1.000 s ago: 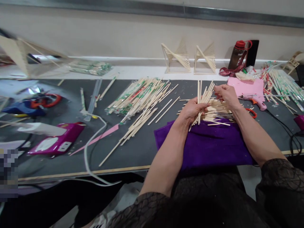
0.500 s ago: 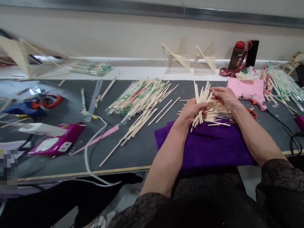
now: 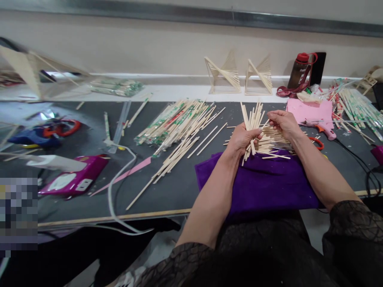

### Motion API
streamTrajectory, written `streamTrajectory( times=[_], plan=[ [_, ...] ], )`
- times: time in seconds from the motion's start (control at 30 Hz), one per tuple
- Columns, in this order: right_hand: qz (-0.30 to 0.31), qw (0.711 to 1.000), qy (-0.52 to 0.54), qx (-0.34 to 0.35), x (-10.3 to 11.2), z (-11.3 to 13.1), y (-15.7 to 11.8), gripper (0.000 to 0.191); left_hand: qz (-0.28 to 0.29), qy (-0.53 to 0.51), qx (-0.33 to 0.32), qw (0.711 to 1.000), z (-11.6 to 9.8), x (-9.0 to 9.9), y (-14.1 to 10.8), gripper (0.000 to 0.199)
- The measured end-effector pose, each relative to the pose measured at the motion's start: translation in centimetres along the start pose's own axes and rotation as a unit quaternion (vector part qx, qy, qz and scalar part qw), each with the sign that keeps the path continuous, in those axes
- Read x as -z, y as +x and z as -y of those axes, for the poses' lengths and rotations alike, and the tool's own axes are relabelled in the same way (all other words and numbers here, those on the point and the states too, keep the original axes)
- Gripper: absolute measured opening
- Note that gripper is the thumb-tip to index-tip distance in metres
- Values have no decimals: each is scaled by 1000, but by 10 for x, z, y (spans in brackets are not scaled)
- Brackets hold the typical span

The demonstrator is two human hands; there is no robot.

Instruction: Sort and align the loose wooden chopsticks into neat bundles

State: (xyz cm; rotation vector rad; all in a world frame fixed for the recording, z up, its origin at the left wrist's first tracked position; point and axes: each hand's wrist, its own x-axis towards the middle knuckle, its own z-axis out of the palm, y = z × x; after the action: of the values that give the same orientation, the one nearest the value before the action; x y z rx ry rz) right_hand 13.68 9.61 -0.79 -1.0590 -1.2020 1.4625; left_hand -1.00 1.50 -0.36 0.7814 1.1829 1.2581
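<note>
My left hand (image 3: 243, 139) is closed around a loose bundle of thin wooden sticks (image 3: 251, 115), which fan out upward and poke out below the fist. Just right of it, my right hand (image 3: 281, 121) pinches the end of a single stick (image 3: 265, 124) that slants down toward the bundle. Beneath and behind both hands lies a pile of sticks (image 3: 271, 140), partly hidden by them. The pile touches a folded purple cloth (image 3: 269, 183) at the table's front edge.
Wrapped and loose sticks (image 3: 179, 123) lie left of my hands. A pink glue gun (image 3: 327, 129), pink foam (image 3: 311, 109) and orange-handled scissors (image 3: 317, 142) are at right. Two stick structures (image 3: 226, 75) and a bottle (image 3: 299, 71) stand behind. A white cable (image 3: 110, 195) crosses the left side.
The sticks in my left hand are spread a little wider at the top. My right hand has shifted slightly right, away from the bundle.
</note>
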Motion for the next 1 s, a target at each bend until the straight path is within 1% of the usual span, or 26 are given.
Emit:
streamTrajectory(
  times=[0.07, 0.13, 0.27, 0.4, 0.6, 0.7, 0.77, 0.83, 0.93, 1.0],
  plan=[
    [27, 999, 24, -32, 3, 0, 2, 5, -10, -1, -5, 1000, 0, 0, 0, 18],
    [52, 996, 47, -53, 6, 1, 3, 8, -21, -6, -10, 1000, 0, 0, 1, 19],
    [73, 995, 44, -57, 6, 2, 2, 8, -27, -8, -13, 1000, 0, 0, 2, 18],
    [60, 998, 10, -27, 0, 2, -2, 5, -29, 6, -31, 999, 0, -2, 1, 19],
    [17, 998, -57, 8, -7, -2, -3, 4, -33, 48, -83, 995, 7, -5, 2, 19],
    [9, 993, -112, 40, -8, -8, -1, 9, -36, 62, -103, 992, 12, -3, 5, 22],
    [7, 986, -151, 62, -8, -10, -1, 12, -36, 71, -109, 991, 15, -1, 7, 23],
    [-1, 974, -207, 89, -9, -10, -2, 15, -36, 80, -113, 990, 16, 0, 9, 22],
    [-19, 940, -312, 136, -10, -7, -6, 19, -38, 79, -111, 990, 17, 0, 9, 21],
    [-27, 924, -351, 147, -11, -5, -9, 20, -40, 69, -105, 991, 15, -2, 8, 21]
  ],
)
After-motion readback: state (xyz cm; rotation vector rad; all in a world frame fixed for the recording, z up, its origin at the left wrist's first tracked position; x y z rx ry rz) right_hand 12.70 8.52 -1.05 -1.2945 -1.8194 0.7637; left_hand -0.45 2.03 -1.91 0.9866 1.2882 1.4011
